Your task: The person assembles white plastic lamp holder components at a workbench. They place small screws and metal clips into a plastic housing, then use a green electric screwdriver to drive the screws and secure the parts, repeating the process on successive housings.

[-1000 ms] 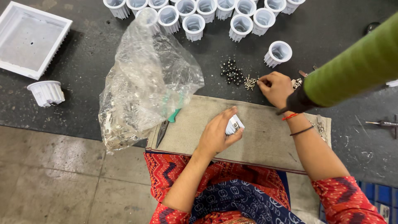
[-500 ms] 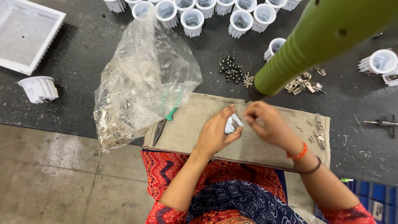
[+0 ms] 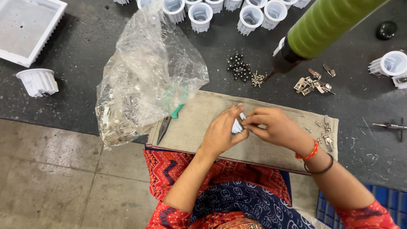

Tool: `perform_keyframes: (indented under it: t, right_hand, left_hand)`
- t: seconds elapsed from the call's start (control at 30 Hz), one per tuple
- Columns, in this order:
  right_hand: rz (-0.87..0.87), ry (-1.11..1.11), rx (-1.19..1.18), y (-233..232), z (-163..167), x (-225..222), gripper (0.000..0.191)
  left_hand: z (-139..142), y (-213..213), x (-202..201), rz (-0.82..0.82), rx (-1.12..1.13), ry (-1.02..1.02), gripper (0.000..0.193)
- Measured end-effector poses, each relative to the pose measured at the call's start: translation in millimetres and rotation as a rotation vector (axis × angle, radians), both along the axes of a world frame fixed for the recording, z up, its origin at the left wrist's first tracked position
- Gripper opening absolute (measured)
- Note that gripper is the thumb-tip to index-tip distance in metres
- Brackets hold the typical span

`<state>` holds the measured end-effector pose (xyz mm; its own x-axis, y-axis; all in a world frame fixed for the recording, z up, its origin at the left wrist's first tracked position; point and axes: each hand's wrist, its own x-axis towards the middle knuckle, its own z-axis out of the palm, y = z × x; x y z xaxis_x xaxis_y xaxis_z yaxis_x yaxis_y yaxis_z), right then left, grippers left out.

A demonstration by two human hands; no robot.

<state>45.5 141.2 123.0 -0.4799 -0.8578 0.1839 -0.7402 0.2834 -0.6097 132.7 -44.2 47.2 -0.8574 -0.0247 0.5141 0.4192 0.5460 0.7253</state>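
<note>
- Left hand (image 3: 220, 133) is curled around a small white part (image 3: 236, 126), gripping it over the grey cloth pad (image 3: 195, 123) on the person's lap.
- Right hand (image 3: 273, 126) meets it from the other side, fingertips pinched together at the part's top edge; whether they hold a screw I cannot tell.
- The white part is mostly covered by both hands, so its shape is hard to read.
- White ribbed cups: seven in a row along the top edge (image 3: 200, 16), several cut off by the frame; one alone at far left (image 3: 38, 82); one at far right (image 3: 392, 64).
- One square white tray (image 3: 25, 29), top left, partly out of view.
- One clear plastic bag (image 3: 148, 76) full of small metal clips, too many to count.
- One pair of green-handled pliers (image 3: 168, 119), half under the bag.
- One pile of dark screws (image 3: 238, 68), one loose cluster of metal clips (image 3: 311, 84).
- A green-sleeved arm (image 3: 326, 23) of another person crosses the top right, hiding an eighth cup.
</note>
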Motion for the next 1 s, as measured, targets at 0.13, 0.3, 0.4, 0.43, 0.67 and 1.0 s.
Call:
perform_keyframes:
  t: [0.13, 0.3, 0.4, 0.43, 0.67, 1.0]
  right_hand:
    - [0.052, 0.040, 0.119, -5, 9, -6, 0.013]
    - [0.117, -0.076, 0.033, -4, 21, -7, 0.014]
    - [0.091, -0.213, 0.075, -4, 24, -9, 0.013]
    - [0.077, -0.259, 0.103, -4, 25, -10, 0.013]
    - [-0.319, -0.379, 0.398, -18, 19, -13, 0.016]
    - [-0.386, -0.333, 0.216, -15, 8, 11, 0.020]
  left_hand:
    - [1, -2, 1, -0.026, -0.016, 0.055, 0.063]
    - [2, -3, 1, -0.038, -0.022, 0.041, 0.064]
    - [2, -4, 1, -0.046, -0.026, 0.018, 0.064]
    - [2, -4, 1, -0.051, -0.025, 0.022, 0.065]
    - [1, -3, 1, -0.045, -0.014, 0.011, 0.064]
    - [2, -5, 5, -0.053, -0.007, -0.020, 0.067]
